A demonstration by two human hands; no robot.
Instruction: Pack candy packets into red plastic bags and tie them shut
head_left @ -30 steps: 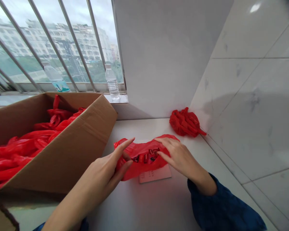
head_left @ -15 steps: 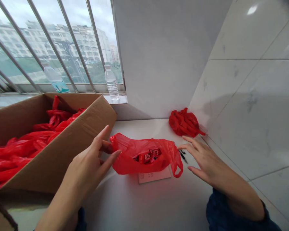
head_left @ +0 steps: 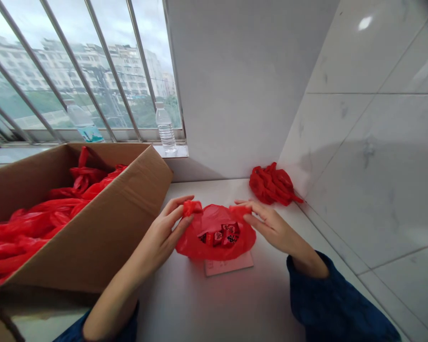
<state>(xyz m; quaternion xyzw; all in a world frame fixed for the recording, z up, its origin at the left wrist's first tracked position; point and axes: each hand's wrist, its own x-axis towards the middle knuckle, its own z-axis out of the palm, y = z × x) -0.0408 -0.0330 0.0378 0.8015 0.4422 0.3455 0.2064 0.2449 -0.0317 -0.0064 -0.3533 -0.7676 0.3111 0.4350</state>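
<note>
A red plastic bag (head_left: 217,213) stands on the white table with its mouth open toward me. Inside it lie several small red packets (head_left: 221,235) with dark printing. My left hand (head_left: 169,225) pinches the bag's left handle between thumb and fingers. On the other side, my right hand (head_left: 266,221) grips the right handle the same way. A pink-looking card or booklet (head_left: 230,265) lies partly under the bag, its far part hidden.
At left, a cardboard box (head_left: 128,204) holds several red bags (head_left: 39,218). A heap of red plastic bags (head_left: 273,184) lies by the tiled wall (head_left: 371,180). A clear bottle (head_left: 165,128) and a blue-labelled bottle (head_left: 85,124) stand on the sill of the barred window.
Both hands have moved inward and closed on the bag's handles, which are now lifted and drawn toward each other. Before, the fingers were apart and the right handle hung loose.
</note>
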